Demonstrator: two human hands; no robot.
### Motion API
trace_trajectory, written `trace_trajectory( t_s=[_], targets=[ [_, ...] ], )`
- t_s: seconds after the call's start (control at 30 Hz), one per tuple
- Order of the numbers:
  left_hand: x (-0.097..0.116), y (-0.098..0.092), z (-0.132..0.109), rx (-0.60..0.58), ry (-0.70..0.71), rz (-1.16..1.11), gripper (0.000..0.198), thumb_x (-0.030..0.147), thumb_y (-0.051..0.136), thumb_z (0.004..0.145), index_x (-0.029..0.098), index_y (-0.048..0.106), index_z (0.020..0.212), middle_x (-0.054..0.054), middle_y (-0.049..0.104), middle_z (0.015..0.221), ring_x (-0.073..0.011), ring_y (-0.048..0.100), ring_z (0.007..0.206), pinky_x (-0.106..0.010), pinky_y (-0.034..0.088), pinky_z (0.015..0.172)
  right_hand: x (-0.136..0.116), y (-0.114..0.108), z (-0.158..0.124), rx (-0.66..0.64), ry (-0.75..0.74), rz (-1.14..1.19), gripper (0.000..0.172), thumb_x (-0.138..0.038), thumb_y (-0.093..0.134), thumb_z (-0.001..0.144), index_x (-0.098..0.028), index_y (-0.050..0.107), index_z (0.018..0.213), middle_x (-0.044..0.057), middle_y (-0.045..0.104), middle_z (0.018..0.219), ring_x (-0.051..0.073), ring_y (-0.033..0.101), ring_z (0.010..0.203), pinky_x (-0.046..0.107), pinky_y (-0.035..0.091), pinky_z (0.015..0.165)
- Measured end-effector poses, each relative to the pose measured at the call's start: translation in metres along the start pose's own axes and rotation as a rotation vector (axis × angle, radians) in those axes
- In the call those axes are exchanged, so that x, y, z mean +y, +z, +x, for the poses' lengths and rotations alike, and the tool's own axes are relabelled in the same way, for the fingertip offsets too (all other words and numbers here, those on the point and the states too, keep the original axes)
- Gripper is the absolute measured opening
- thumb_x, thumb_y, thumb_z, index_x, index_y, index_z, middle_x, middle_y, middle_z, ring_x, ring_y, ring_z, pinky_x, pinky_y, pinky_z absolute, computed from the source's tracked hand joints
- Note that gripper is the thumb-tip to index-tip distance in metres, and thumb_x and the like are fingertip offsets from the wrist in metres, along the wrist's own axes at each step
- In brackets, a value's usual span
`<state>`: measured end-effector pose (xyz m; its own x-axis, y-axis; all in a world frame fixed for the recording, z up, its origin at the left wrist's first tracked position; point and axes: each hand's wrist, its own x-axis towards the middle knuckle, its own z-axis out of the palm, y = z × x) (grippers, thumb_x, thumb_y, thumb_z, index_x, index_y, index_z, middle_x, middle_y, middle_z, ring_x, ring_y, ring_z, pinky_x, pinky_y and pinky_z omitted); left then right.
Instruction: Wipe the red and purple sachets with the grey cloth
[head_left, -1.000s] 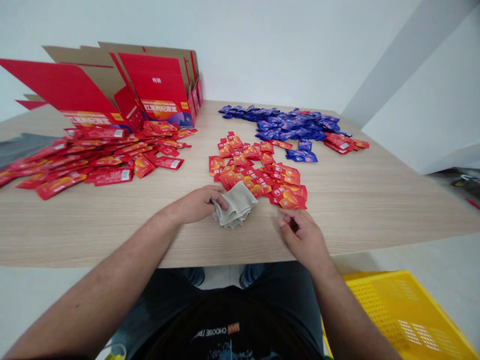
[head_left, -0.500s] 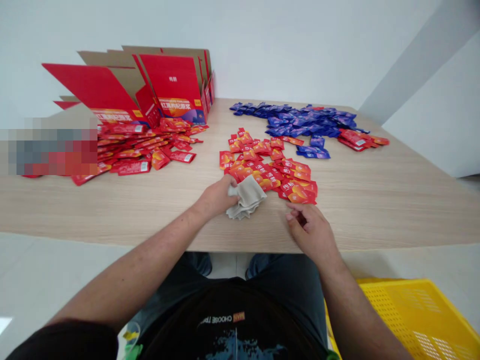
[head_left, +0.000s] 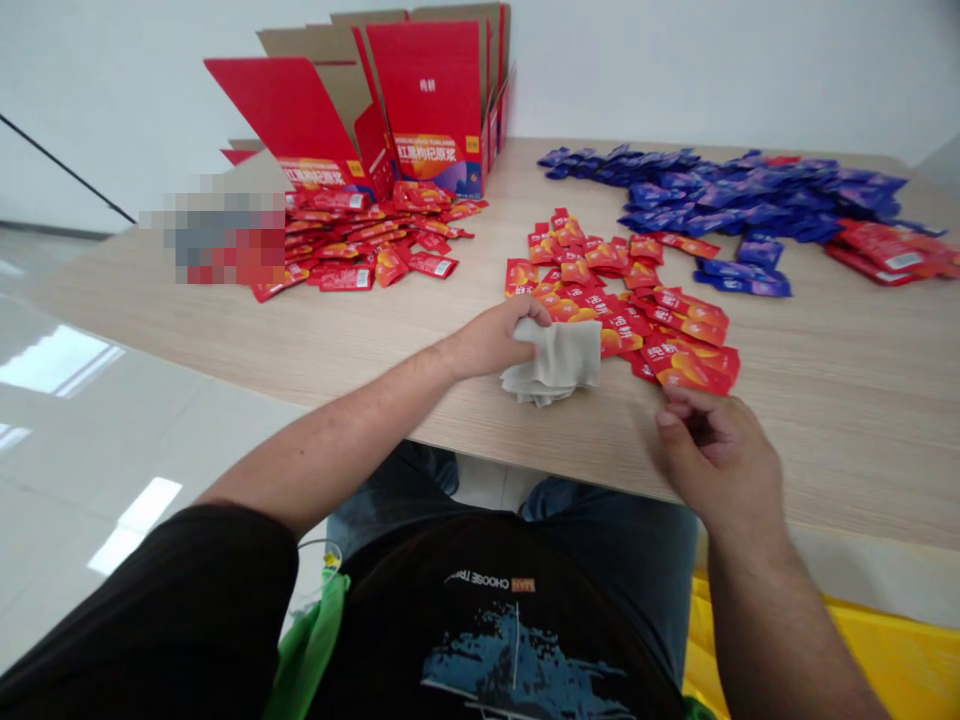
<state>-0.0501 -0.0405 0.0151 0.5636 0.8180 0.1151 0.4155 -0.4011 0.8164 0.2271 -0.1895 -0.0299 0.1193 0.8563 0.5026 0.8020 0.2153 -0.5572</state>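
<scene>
On a pale wood-grain table (head_left: 847,420), flattened red cartons (head_left: 427,100) stand at the far side, beside a heap of red sachets (head_left: 360,250), while blue sachets (head_left: 720,195) spread toward the far right. Nearer, a loose patch of red-and-orange sachets (head_left: 622,325) lies just beyond a crumpled beige cloth (head_left: 555,360), which sits close to the near table edge and touches the patch. The cloth's long axis runs roughly across the table, its right end pointing toward the right hand (head_left: 720,460). The left hand (head_left: 487,340) rests on its left end, fingers pressed together and curled over it. The right hand's fingers curl loosely beside the sachets; any pinch is hidden. A sideways drag of the cloth could catch and scatter those sachets.
</scene>
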Motion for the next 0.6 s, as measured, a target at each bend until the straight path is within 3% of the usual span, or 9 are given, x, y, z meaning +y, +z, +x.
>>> trace_trajectory(
  t_s=[0.1, 0.17, 0.3, 0.37, 0.47, 0.6],
  targets=[
    [0.014, -0.005, 0.008, -0.028, 0.046, -0.107, 0.038, 0.018, 0.067, 0.072, 0.017, 0.059, 0.109, -0.005, 0.064, 0.106, -0.0212, 0.061, 0.096, -0.035, 0.05, 0.085, -0.006, -0.002, 0.016, 0.028, -0.004, 0.02, 0.035, -0.045, 0.063, 0.093, -0.027, 0.069, 0.123, 0.008, 0.065, 0.093, 0.026, 0.062, 0.082, 0.046, 0.056, 0.074],
    [0.023, -0.006, 0.017, -0.05, 0.098, -0.19, 0.039, 0.02, 0.069, 0.071, 0.018, 0.058, 0.109, -0.003, 0.064, 0.103, -0.0198, 0.061, 0.092, -0.033, 0.05, 0.08, -0.011, -0.001, 0.037, 0.023, 0.024, 0.082, 0.045, -0.048, 0.066, 0.091, -0.026, 0.065, 0.131, 0.011, 0.065, 0.107, 0.026, 0.064, 0.085, 0.045, 0.057, 0.072],
    [0.041, -0.006, 0.04, -0.077, 0.175, -0.415, 0.042, 0.023, 0.075, 0.071, 0.021, 0.056, 0.108, -0.001, 0.063, 0.095, -0.0152, 0.059, 0.076, -0.027, 0.046, 0.067, -0.017, 0.007, 0.096, -0.157, 0.125, 0.397, 0.079, -0.054, 0.077, 0.081, -0.026, 0.048, 0.15, 0.015, 0.054, 0.148, 0.031, 0.062, 0.12, 0.046, 0.059, 0.087],
    [0.048, -0.005, 0.052, -0.06, 0.178, -0.534, 0.044, 0.026, 0.077, 0.071, 0.022, 0.054, 0.108, 0.0, 0.062, 0.092, -0.0141, 0.058, 0.071, -0.025, 0.045, 0.063, -0.021, 0.013, 0.125, -0.284, 0.204, 0.667, 0.081, -0.054, 0.079, 0.079, -0.027, 0.049, 0.148, 0.011, 0.06, 0.145, 0.03, 0.062, 0.124, 0.044, 0.059, 0.093],
    [0.052, -0.003, 0.067, 0.019, 0.188, -0.619, 0.044, 0.027, 0.078, 0.069, 0.023, 0.054, 0.106, 0.0, 0.061, 0.09, -0.0152, 0.059, 0.071, -0.026, 0.045, 0.063, -0.028, 0.023, 0.158, -0.428, 0.411, 1.007, 0.067, -0.049, 0.083, 0.075, -0.027, 0.06, 0.134, 0.006, 0.074, 0.123, 0.025, 0.072, 0.103, 0.039, 0.061, 0.084],
    [0.036, 0.002, 0.082, 0.186, 0.17, -0.576, 0.04, 0.021, 0.072, 0.068, 0.022, 0.055, 0.104, 0.0, 0.059, 0.09, -0.0147, 0.055, 0.072, -0.025, 0.044, 0.063, -0.031, 0.038, 0.184, -0.412, 0.561, 1.139, 0.061, -0.029, 0.09, 0.061, -0.025, 0.066, 0.117, 0.0, 0.078, 0.095, 0.02, 0.073, 0.077, 0.035, 0.061, 0.07]
  ],
)
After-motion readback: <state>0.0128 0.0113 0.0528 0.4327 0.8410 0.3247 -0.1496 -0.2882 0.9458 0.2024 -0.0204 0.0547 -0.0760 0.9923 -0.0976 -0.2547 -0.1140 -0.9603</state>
